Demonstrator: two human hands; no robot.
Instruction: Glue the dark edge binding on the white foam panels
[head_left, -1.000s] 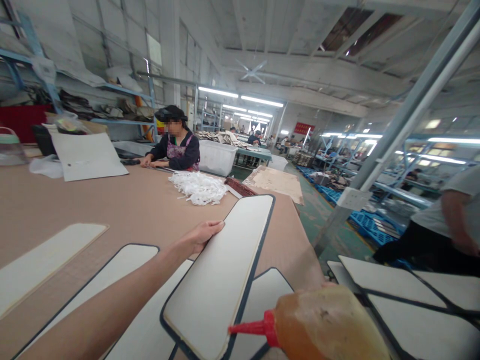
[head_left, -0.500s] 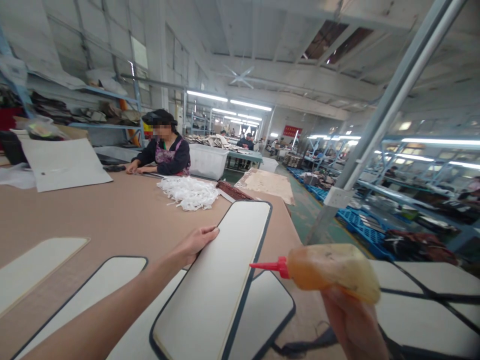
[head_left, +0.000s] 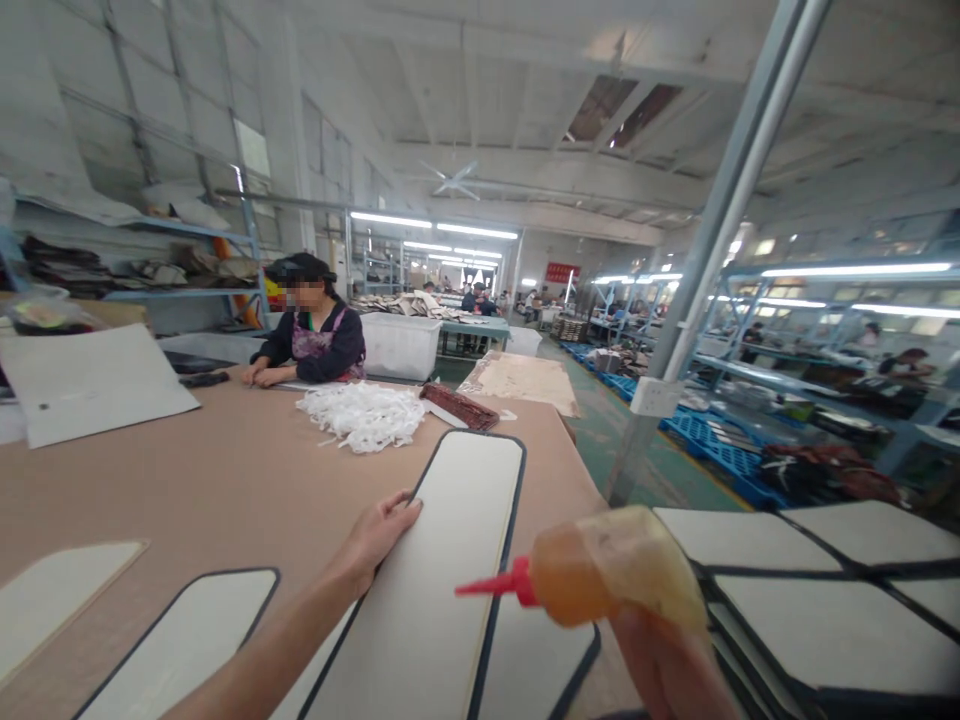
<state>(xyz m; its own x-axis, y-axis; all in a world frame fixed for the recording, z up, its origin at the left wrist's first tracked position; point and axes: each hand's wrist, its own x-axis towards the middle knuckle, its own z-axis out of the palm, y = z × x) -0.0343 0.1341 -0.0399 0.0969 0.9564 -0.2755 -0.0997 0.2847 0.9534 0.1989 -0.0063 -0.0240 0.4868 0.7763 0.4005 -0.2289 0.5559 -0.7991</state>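
Note:
My left hand [head_left: 379,530] rests on the left edge of a long white panel with a dark border [head_left: 450,560], which lies on the brown table [head_left: 225,470]; its fingers curl around the edge. My right hand [head_left: 660,660] grips an amber squeeze bottle with a red nozzle [head_left: 607,570], held sideways above the panel's right edge, nozzle pointing left. More white bordered panels [head_left: 187,640] lie beside and under the long one.
A person in a dark top [head_left: 311,335] sits at the table's far side. A heap of white strips [head_left: 364,415], a dark red strip [head_left: 457,405] and a white sheet [head_left: 90,385] lie on the table. Stacked panels [head_left: 832,600] sit at right, behind a metal post [head_left: 697,260].
The bottle rose from the lower edge and moved left over the panel. My view tilted up and shifted; my left hand stays on the panel's edge.

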